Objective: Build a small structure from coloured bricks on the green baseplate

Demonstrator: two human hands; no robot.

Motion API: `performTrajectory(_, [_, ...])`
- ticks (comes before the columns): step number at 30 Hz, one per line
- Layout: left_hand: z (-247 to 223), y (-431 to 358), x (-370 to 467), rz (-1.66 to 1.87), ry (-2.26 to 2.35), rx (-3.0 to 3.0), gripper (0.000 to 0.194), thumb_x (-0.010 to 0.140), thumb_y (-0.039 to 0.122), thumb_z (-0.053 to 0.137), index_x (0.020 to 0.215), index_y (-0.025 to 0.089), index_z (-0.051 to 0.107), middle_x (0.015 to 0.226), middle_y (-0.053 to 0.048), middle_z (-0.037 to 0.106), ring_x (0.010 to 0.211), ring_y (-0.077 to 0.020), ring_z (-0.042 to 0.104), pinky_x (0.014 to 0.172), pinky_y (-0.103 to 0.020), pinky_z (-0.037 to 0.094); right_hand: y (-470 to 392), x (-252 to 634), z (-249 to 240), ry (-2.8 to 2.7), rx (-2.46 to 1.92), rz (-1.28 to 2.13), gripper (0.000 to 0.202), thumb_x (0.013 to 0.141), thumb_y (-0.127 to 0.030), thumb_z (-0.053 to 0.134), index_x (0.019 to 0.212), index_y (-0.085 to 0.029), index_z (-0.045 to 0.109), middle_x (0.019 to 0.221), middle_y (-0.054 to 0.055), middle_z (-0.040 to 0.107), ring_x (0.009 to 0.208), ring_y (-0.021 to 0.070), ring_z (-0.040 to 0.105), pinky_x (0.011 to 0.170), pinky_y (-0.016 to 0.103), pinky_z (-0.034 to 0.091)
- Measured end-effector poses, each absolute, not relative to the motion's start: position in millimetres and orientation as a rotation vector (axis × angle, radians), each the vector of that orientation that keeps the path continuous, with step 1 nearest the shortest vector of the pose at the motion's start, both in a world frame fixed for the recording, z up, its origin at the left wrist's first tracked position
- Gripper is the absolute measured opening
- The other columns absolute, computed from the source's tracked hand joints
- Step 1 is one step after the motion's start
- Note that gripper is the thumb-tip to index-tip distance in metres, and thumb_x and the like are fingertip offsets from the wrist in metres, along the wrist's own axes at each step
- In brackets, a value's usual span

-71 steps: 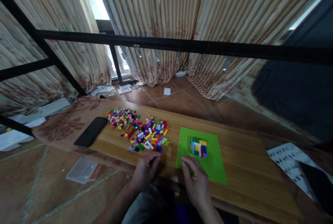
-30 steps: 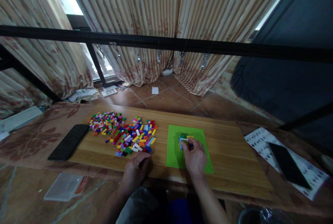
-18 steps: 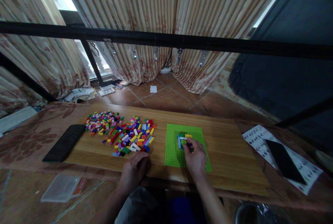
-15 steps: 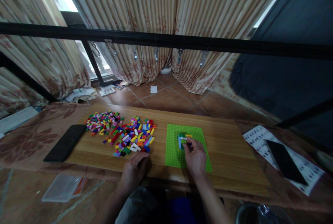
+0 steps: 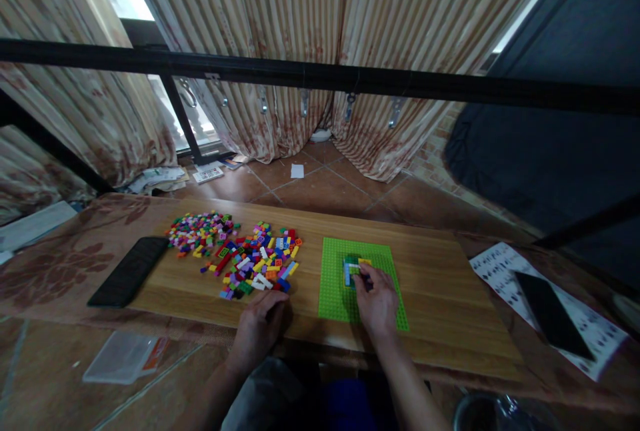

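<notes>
My right hand (image 5: 379, 297) is over the green studded baseplate (image 5: 333, 307), thumb and fingers pinched at a small structure of toy bricks (image 5: 349, 273). Blue, white, green and yellow parts of this structure show; the fingers cover its right side. What exactly lies between the fingertips is mostly hidden, but it appears to be a brick. My left hand (image 5: 260, 317) rests at the table's near edge with curled fingers, just below the pile of larger mixed bricks (image 5: 257, 261). Nothing shows in it.
A heap of smaller bricks (image 5: 195, 231) lies at the far left of the wooden board (image 5: 445, 291). Left of it is a black phone-like slab (image 5: 129, 272). On the right, a dark phone (image 5: 553, 314) lies on a printed sheet (image 5: 493, 274). A black rail (image 5: 280, 74) crosses beyond the table.
The view has shifted very slightly. My right hand stays pinched at the brick structure, and my left hand keeps its place by the pile.
</notes>
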State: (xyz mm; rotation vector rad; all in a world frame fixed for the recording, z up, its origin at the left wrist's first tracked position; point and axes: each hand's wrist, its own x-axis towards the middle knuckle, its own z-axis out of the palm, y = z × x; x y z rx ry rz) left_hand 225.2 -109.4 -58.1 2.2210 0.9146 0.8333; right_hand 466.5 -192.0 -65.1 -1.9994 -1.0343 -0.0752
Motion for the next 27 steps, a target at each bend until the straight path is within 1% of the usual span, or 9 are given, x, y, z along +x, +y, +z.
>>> performTrajectory(6, [-58,-109,225,0.823,0.91,2.213,0.015,0.088,0.021,0.049,0.095,0.022,0.062,0.09,-0.004,0.067,0.086,-0.0174,0.064,0.077,-0.029,0.052,-202,470,-64,-0.981,-1.967,-0.064,0.03,0.084,-0.04,0.05,0.097,-0.019,0.068,0.092,0.008,0.069,0.083,0.021,0.06,0.079,0.037,0.047])
performTrajectory(13, [-62,-108,224,0.831,0.916,2.228,0.014,0.088,0.021,0.05,0.095,0.022,0.062,0.091,-0.004,0.067,0.087,-0.0174,0.064,0.078,-0.029,0.053,-219,479,-69,-0.893,-1.978,-0.045,0.032,0.085,-0.038,0.048,0.097,-0.016,0.067,0.094,0.011,0.069,0.085,0.0227,0.061,0.078,0.038,0.048])
performTrajectory(16, [-62,-108,224,0.825,0.915,2.242,0.015,0.088,0.021,0.05,0.095,0.022,0.062,0.092,-0.004,0.067,0.088,-0.0177,0.064,0.079,-0.03,0.053,-221,479,-70,-0.911,-1.979,-0.072,0.031,0.086,-0.037,0.047,0.097,-0.016,0.067,0.093,0.011,0.068,0.085,0.0226,0.061,0.079,0.039,0.048])
performTrajectory(23, [-64,-107,224,0.828,0.913,2.262,0.014,0.088,0.02,0.049,0.095,0.021,0.062,0.092,-0.005,0.067,0.088,-0.0178,0.064,0.079,-0.031,0.053,-207,477,-57,-1.237,-2.024,-0.119,0.028,0.087,-0.029,0.048,0.108,-0.02,0.065,0.102,0.009,0.064,0.097,0.0236,0.054,0.087,0.04,0.045])
performTrajectory(27, [-66,-107,224,0.841,0.903,2.263,0.015,0.088,0.02,0.049,0.095,0.021,0.062,0.091,-0.004,0.067,0.087,-0.0175,0.064,0.078,-0.03,0.053,-197,477,-54,-1.381,-2.055,-0.152,0.028,0.087,-0.025,0.048,0.109,-0.023,0.065,0.107,0.008,0.06,0.099,0.0243,0.051,0.087,0.04,0.044])
